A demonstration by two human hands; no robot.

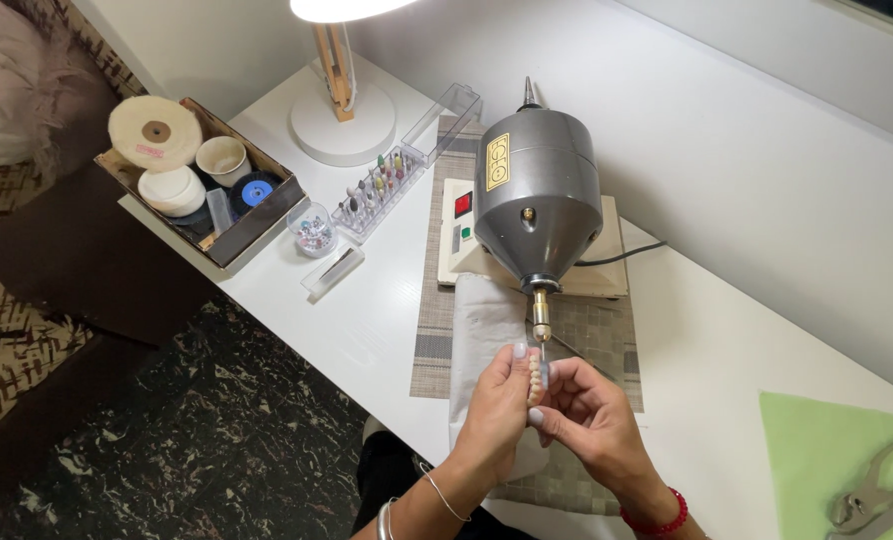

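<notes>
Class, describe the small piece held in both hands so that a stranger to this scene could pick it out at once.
Start at the grey motor on the white table. Its short brass spindle points down at the left hand and right hand. Pinched between them is a row of cream false teeth, the only toothed piece here.

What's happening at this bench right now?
A person holds a small row of artificial teeth in both hands, left hand and right hand, pressing it up to the spindle tip of a grey bench motor on a woven mat. A rack of burs, a box of polishing wheels and a lamp base sit further back on the white table.
</notes>
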